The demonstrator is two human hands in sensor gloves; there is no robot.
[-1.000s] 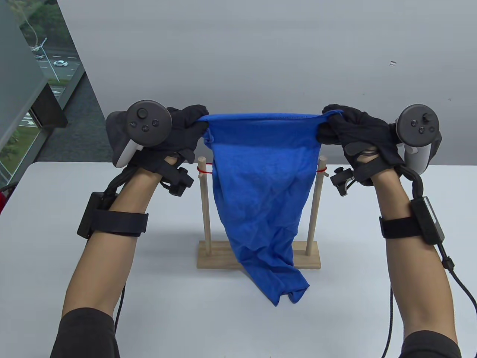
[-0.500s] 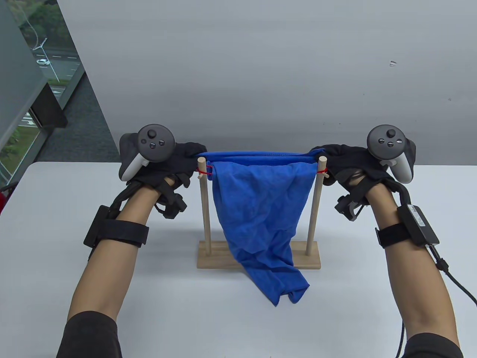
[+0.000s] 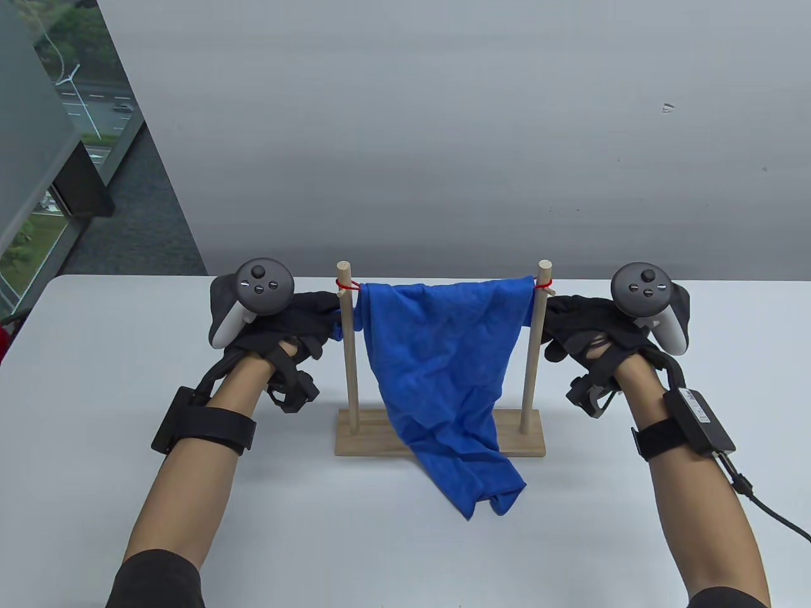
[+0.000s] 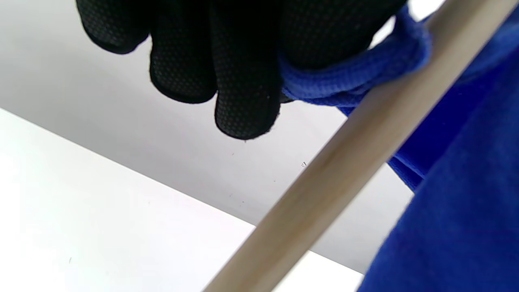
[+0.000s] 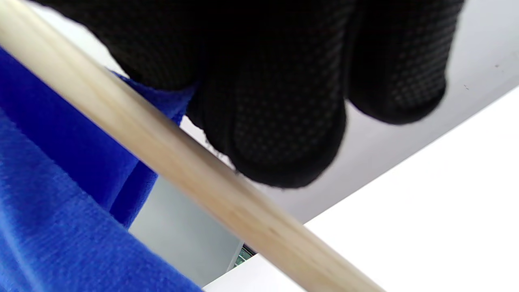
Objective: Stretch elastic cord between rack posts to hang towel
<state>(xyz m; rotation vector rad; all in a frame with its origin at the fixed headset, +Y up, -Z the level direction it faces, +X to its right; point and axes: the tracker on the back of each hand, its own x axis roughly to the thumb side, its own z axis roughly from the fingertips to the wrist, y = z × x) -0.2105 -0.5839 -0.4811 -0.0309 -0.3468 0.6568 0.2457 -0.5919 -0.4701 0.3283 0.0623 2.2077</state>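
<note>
**Lowering the towel onto the cord**

Bringing both hands down over the last second, you have carried the blue towel (image 3: 437, 367) from well above the posts to the level of the red elastic cord (image 3: 349, 285). A second ago its top edge was stretched high between your fists. Now that edge lies along the line between the left post (image 3: 346, 342) and the right post (image 3: 533, 342), and your hands sit below the post tops, outside the rack. Judging by this, the cloth is draped over the cord and the hanging step is close to done; what remains is to let go.

Your left hand (image 3: 298, 323) grips the towel's left corner, bunched into a thick roll just beside the post, as the left wrist view shows (image 4: 352, 77). Your right hand (image 3: 583, 326) is curled close against the right post; the right wrist view shows cloth (image 5: 162, 97) tucked under the fingers (image 5: 279, 134), so it appears to hold that corner, though the grip itself is hidden.

The towel is a soft, wrinkled, deep-blue cloth. It narrows as it falls, crosses the wooden base (image 3: 367, 437), and ends crumpled on the white table (image 3: 317, 532) in front of the rack. The cord shows only as red wraps at the posts; its span is covered.
</note>
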